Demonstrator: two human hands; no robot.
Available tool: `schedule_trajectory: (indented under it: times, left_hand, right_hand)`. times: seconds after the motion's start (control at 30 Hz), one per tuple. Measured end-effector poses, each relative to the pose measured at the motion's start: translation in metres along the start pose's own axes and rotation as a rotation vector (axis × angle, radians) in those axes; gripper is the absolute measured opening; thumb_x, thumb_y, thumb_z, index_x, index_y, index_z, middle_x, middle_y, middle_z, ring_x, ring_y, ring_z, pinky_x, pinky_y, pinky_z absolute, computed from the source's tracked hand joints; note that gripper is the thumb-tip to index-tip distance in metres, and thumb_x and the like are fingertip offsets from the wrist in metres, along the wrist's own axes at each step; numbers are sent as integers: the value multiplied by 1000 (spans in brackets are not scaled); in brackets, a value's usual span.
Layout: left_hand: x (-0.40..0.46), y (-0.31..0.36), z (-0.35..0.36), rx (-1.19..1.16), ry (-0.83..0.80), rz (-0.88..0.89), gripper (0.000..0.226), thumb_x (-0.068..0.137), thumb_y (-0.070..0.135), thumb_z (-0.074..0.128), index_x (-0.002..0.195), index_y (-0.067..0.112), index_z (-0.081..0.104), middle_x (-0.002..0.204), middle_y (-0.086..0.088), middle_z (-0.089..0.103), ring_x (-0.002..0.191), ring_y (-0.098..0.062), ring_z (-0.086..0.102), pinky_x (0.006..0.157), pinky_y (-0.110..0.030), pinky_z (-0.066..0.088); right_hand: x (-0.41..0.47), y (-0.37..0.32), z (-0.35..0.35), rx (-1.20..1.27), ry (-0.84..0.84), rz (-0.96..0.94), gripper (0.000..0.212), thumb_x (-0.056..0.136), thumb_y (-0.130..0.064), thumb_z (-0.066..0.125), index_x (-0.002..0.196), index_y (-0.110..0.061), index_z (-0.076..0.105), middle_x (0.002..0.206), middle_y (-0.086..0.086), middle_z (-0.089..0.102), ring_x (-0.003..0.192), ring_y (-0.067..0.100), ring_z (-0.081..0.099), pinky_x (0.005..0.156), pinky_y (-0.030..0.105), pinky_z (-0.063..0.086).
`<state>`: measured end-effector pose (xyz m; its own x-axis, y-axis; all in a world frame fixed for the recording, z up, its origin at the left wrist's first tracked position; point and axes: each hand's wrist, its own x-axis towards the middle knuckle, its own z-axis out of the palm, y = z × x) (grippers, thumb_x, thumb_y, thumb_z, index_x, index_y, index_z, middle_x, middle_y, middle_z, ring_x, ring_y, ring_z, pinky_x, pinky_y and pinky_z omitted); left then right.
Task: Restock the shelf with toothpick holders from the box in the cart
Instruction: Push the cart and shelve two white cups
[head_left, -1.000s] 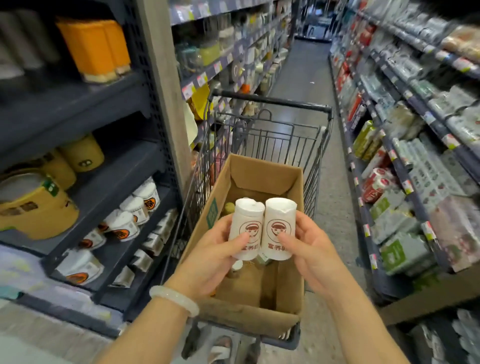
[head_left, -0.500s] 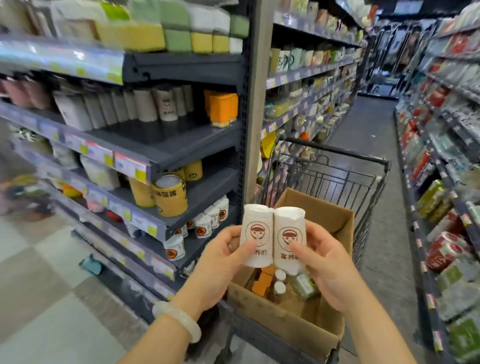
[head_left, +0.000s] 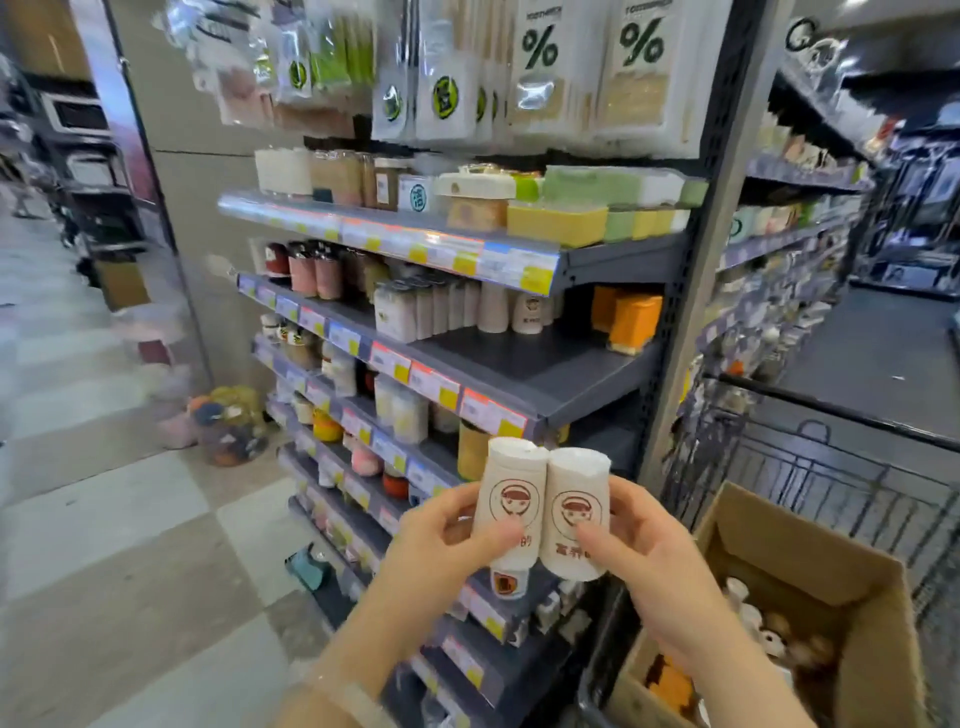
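Your left hand (head_left: 441, 540) and right hand (head_left: 639, 551) each curl their fingers around one of two white cylindrical toothpick holders printed with a red face (head_left: 511, 504), held upright and touching, in front of the dark grey metal shelf (head_left: 550, 364). The brown cardboard box (head_left: 810, 545) sits in the wire cart (head_left: 810, 467) at your right. Pressed together like this, one could likely slip as you reach up, or topple the matching row on the shelf.

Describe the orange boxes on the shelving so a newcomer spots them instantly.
Start at the grey upright post of the shelving. On the second shelf, hard against that post, stand the orange boxes. They are the only square orange items there; their neighbours are pale cylinders.
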<state>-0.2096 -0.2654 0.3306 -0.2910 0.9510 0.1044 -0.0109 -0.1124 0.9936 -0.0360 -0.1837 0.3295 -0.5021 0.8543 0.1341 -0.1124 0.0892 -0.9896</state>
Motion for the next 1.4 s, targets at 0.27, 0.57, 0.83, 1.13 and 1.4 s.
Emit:
schedule_trajectory:
  times: [0.27,0.57,0.83,1.13,1.4]
  left_hand:
    - [-1,15,-112,30,15,-1,40,66,31,69,104,22,65,101,8,73,97,-10,68,79,-23,53]
    - [22,17,-182,18,-74,-28,28,79,2,69,104,15,65,98,2,74,89,-11,70,68,-15,53]
    - [82,27,-189,86,-109,36,26,81,19,70,106,23,66,98,11,73,92,-5,68,72,-19,54]
    - [170,45,-176,119,-156,133,23,81,18,71,103,22,67,98,10,73,91,-4,68,73,-15,53]
    - [216,36,-168,129,-140,186,32,80,20,72,110,17,64,101,7,71,90,-3,67,70,-12,52]
  right_hand:
    - [27,3,111,-66,-2,-47,55,62,-32,73,115,-26,59,107,-6,71,99,10,66,75,25,54]
    - [51,13,175,-82,86,-49,43,81,-7,70,118,-22,57,110,-3,68,97,9,66,69,21,54]
    - [101,4,177,-117,178,-114,46,78,-15,76,118,-25,58,110,-5,69,102,12,65,81,31,56]
    - [169,-21,160,-230,344,-238,40,78,-16,74,105,-38,55,107,-15,65,96,1,63,72,20,54]
    - [201,-19,149,-283,407,-259,39,81,-15,71,111,-32,52,109,-11,64,98,3,62,81,26,55]
